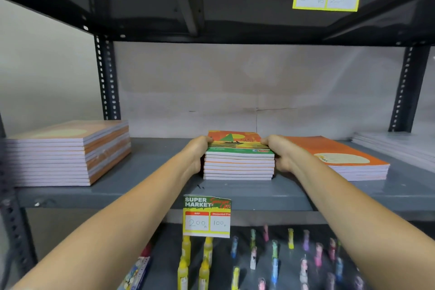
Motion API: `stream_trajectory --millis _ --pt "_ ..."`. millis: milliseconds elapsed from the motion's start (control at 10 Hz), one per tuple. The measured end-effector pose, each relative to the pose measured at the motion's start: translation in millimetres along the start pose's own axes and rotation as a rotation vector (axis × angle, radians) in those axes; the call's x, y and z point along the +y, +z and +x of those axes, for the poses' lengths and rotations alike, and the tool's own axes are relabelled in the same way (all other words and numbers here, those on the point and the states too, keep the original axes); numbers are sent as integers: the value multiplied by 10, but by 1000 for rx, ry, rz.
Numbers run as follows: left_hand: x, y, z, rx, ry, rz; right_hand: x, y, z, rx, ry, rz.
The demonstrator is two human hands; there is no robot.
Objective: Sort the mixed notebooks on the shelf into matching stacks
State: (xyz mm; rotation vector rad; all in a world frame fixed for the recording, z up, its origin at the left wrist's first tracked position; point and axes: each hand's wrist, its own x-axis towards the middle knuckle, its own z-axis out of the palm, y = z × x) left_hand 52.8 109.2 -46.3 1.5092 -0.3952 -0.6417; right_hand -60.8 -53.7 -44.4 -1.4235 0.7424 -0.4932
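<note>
Two hands, the left hand (197, 153) and right hand (281, 152), clamp the middle notebook stack (239, 160) by its sides on the shelf (153, 186). Left of this grip sits a taller orange stack (68, 153); right of it, a lower orange stack (341, 160). Three stacks. One price tag (207, 216) hangs below.

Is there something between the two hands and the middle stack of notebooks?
Nothing visible. The left hand and right hand already press against the two sides of the middle stack on the shelf.
</note>
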Motion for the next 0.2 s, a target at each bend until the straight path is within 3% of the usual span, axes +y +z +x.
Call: stream_trajectory --millis 100,200 --pt "158 33 -146 95 111 64 -211 -96 -62 75 -159 -98" --pt "357 132 -372 370 388 118 -446 -363 -176 301 -483 -372"
